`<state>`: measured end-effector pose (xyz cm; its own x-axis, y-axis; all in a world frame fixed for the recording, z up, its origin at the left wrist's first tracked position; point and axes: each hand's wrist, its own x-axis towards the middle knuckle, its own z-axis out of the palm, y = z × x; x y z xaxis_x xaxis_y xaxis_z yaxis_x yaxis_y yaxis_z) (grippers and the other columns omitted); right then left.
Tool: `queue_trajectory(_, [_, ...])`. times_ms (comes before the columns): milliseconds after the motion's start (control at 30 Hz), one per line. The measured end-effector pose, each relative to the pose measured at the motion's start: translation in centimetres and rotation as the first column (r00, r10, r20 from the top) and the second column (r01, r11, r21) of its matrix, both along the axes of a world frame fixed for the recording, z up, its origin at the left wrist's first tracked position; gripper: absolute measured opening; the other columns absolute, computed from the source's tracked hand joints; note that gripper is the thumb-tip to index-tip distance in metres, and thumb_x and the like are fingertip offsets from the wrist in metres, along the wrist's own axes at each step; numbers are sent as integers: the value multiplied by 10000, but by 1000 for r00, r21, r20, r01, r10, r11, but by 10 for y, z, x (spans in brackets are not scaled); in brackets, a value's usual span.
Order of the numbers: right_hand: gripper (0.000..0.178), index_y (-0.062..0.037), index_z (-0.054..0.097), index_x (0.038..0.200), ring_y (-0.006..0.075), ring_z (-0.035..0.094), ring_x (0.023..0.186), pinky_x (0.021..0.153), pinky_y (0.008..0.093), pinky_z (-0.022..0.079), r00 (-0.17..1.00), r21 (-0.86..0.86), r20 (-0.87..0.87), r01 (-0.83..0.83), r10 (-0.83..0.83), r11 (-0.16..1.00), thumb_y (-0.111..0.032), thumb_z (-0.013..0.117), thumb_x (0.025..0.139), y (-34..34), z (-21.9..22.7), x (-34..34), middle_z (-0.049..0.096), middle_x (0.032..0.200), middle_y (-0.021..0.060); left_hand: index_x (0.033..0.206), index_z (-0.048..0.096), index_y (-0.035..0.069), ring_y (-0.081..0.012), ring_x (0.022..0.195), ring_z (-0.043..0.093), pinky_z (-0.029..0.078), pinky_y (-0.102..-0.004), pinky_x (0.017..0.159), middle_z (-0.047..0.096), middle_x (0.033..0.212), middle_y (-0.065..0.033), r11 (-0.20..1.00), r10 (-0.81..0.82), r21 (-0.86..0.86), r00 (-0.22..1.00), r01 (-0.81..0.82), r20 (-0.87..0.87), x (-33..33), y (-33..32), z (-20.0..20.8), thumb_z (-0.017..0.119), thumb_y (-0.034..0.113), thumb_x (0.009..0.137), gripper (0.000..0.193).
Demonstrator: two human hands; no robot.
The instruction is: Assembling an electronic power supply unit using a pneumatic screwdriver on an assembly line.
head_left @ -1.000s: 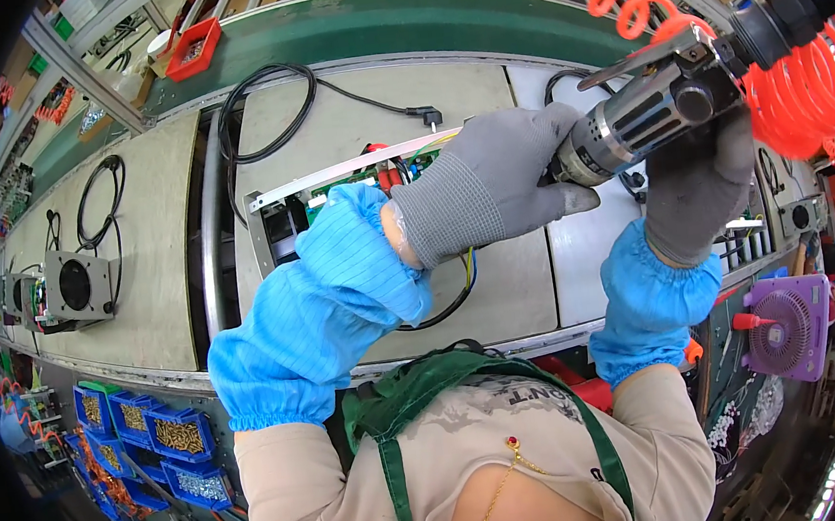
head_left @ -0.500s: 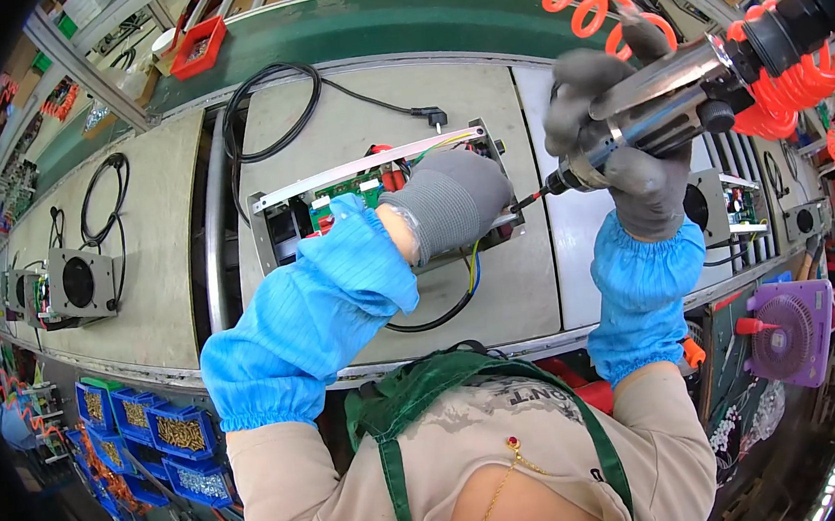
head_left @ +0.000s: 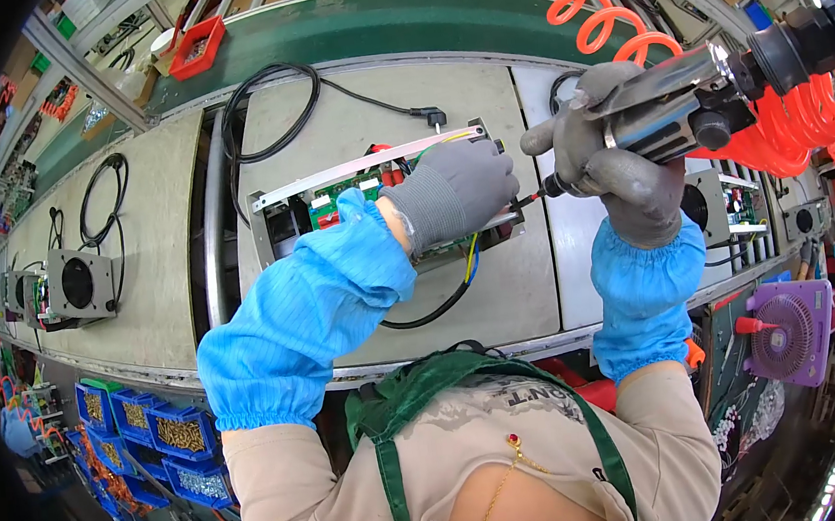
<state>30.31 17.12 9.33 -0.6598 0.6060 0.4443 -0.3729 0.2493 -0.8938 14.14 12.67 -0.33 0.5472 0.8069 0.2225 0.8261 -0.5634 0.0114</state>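
Observation:
My gloved left hand (head_left: 459, 194) is closed over the right end of an open electronics unit (head_left: 368, 169), a metal frame with a green circuit board and red parts. Its fingertips are partly hidden at the unit's end plate. In my gloved right hand (head_left: 619, 156) lies an air screwdriver (head_left: 664, 128), held roughly level with its bit pointing left. The bit's tip reaches the unit's right end, close beside my left fingers; whether it touches a screw cannot be made out. Yellow and blue wires (head_left: 473, 260) hang below the unit into a black cable.
A coiled black power cord (head_left: 277, 153) with a plug lies behind the unit. Orange coiled air hose (head_left: 606, 26) hangs at the right. More units with fans (head_left: 78, 283) stand left and right. Blue bins of screws (head_left: 181, 434) sit lower left; a purple fan (head_left: 791, 330) stands lower right.
My right hand has turned slightly on the screwdriver, its fingers shifting and one finger stretching left. The hose swings a little. My left hand has moved slightly right along the unit's end.

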Motion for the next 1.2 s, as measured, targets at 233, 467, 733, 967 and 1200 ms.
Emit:
queue_trajectory(233, [387, 5, 507, 1019, 131, 452, 440, 738, 433, 528, 990, -58, 98, 105, -99, 993, -71, 562, 644, -11, 3, -5, 447, 532, 11, 786, 680, 135, -219, 855, 614, 515, -349, 732, 598, 789, -38, 1000, 5, 31, 998, -7, 63, 0, -1, -3, 596, 232, 813, 132])
queue_trajectory(467, [457, 31, 536, 1107, 168, 573, 584, 716, 447, 550, 996, -112, -82, -33, 24, 993, -4, 663, 669, 2, -11, -5, 572, 681, 65, 829, 664, 134, -219, 864, 610, 511, -352, 712, 595, 856, -40, 998, 39, 54, 998, -42, 47, -4, -12, -8, 610, 231, 797, 116])
queue_trajectory(733, [498, -13, 475, 1183, 200, 542, 620, 649, 427, 538, 961, 0, -246, -135, 131, 991, -25, 593, 700, 26, -13, 23, 542, 773, 97, 1232, 519, 41, -303, 1017, 579, 475, -376, 913, 557, 1126, -165, 478, 552, 4, 304, -878, 777, -69, -192, -18, 531, -45, 705, 534])
queue_trajectory(967, [416, -48, 460, 1061, 69, 422, 580, 761, 298, 388, 715, -115, -691, -251, 103, 961, -50, 668, 700, 7, 36, 40, 427, 662, -56, 1374, 338, -61, -306, 1118, 570, 481, -347, 905, 524, 1241, -227, 473, 601, -322, 33, -820, 798, -57, -195, -52, 592, -13, 725, 698])
queue_trajectory(1200, [419, -34, 470, 1031, 86, 431, 588, 821, 325, 383, 695, -98, -692, 176, -194, 980, -53, 646, 651, -8, 47, 109, 430, 657, -36, 1346, 421, -15, -255, 954, 649, 524, -321, 758, 627, 1045, -199, 604, 621, -499, -26, -622, 784, -89, -194, -60, 565, -30, 684, 677])
